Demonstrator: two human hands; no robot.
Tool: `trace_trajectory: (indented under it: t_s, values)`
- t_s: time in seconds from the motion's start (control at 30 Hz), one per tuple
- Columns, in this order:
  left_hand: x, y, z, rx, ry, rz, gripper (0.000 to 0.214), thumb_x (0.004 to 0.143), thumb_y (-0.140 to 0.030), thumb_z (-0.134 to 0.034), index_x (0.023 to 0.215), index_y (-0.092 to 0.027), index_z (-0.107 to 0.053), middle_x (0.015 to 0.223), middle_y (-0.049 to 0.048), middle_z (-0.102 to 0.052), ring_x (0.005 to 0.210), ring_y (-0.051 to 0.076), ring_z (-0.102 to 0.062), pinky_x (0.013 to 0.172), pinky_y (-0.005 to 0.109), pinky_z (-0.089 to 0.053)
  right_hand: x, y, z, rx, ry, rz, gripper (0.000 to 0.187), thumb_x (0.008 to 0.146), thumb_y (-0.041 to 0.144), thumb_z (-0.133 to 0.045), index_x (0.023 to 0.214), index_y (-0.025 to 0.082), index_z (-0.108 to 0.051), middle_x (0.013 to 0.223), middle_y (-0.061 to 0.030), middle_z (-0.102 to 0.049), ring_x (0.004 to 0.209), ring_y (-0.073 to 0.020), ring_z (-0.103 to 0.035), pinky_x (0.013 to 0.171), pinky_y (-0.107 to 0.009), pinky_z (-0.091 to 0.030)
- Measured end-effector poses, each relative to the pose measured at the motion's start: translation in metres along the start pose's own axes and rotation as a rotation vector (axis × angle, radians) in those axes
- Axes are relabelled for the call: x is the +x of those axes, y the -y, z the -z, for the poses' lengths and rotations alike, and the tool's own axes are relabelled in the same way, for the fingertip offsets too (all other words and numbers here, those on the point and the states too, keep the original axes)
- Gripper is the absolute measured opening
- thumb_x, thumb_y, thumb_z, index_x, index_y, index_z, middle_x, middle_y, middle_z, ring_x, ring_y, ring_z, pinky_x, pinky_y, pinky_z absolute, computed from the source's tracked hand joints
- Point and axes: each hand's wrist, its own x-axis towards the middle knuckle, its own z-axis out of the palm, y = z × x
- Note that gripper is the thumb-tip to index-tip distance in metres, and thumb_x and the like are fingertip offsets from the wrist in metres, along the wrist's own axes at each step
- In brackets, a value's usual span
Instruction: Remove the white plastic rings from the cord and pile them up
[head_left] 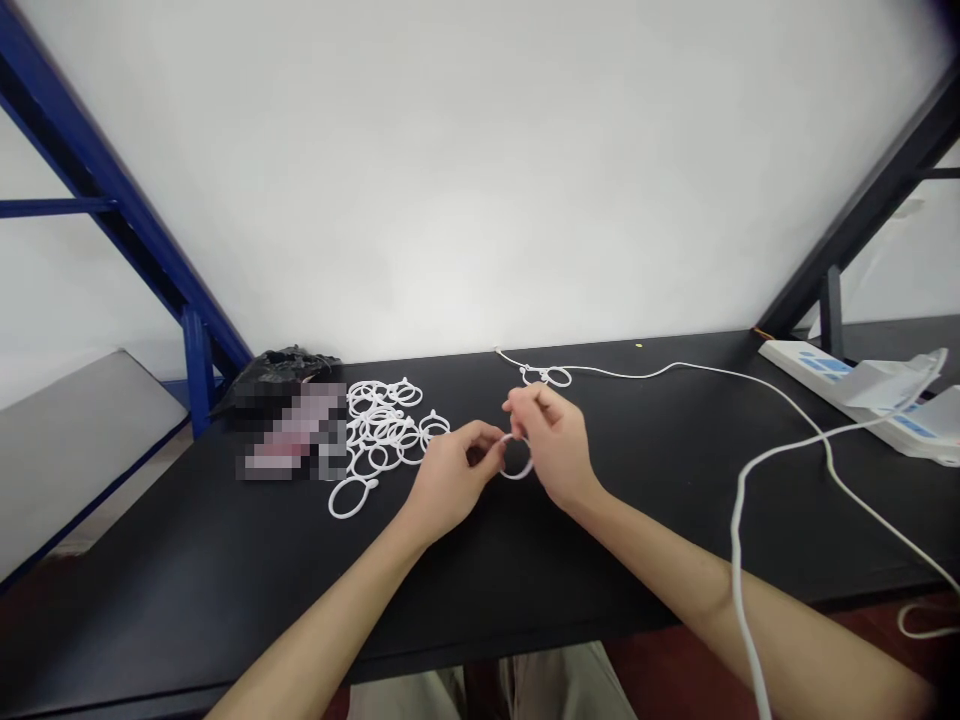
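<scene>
A white plastic ring [516, 477] is held up just above the black table between my two hands. My left hand [452, 475] pinches its left side between thumb and fingertips. On the other side, my right hand [556, 445] is closed around the ring's upper right part, and its fingers hide that portion. Left of my left hand lies a loose pile of similar white rings [384, 425], each with a small knob. One separate ring [347, 498] lies nearest me. Behind my right hand are a few more white rings [556, 377].
A white cord [679, 366] runs along the table's back, and a thicker white cable [739, 520] loops over my right forearm. Crumpled black plastic [262, 375] sits at the back left. White and blue packaging [817, 375] lies at right. Blue [150, 240] and dark [847, 240] frame beams flank the table.
</scene>
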Motion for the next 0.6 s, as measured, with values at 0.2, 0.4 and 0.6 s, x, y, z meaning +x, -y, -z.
trace_trajectory:
  t_s: [0.2,0.4,0.6]
  values:
    - [0.003,0.005,0.017,0.087,-0.289,0.074,0.018,0.085,-0.036,-0.056,0.083,-0.020,-0.065,0.071,-0.0024,-0.069,0.062,0.012,-0.058,0.061,0.023,-0.044,-0.005,-0.003,0.004,-0.522,0.317,0.319,0.017,0.094,0.027,-0.050,0.098,0.021,-0.065,0.095,-0.0044,-0.061,0.082,-0.0137,-0.060,0.076,-0.028,-0.049]
    - [0.000,0.004,0.021,0.185,-0.293,0.044,0.020,0.088,-0.037,-0.052,0.085,-0.022,-0.065,0.068,-0.0034,-0.066,0.059,0.012,-0.055,0.060,0.024,-0.043,-0.002,-0.007,0.009,-0.395,0.283,0.239,0.012,0.091,0.029,-0.056,0.094,0.021,-0.065,0.079,0.0000,-0.068,0.068,-0.0121,-0.063,0.067,-0.024,-0.050]
    - [-0.004,0.006,0.018,0.328,-0.232,-0.132,0.025,0.092,-0.029,-0.045,0.107,-0.023,-0.063,0.088,0.0016,-0.068,0.078,0.016,-0.059,0.075,0.030,-0.047,0.004,-0.007,0.011,-0.319,0.251,0.105,0.014,0.090,0.032,-0.058,0.084,0.023,-0.067,0.068,0.0023,-0.064,0.060,-0.0112,-0.059,0.061,-0.023,-0.047]
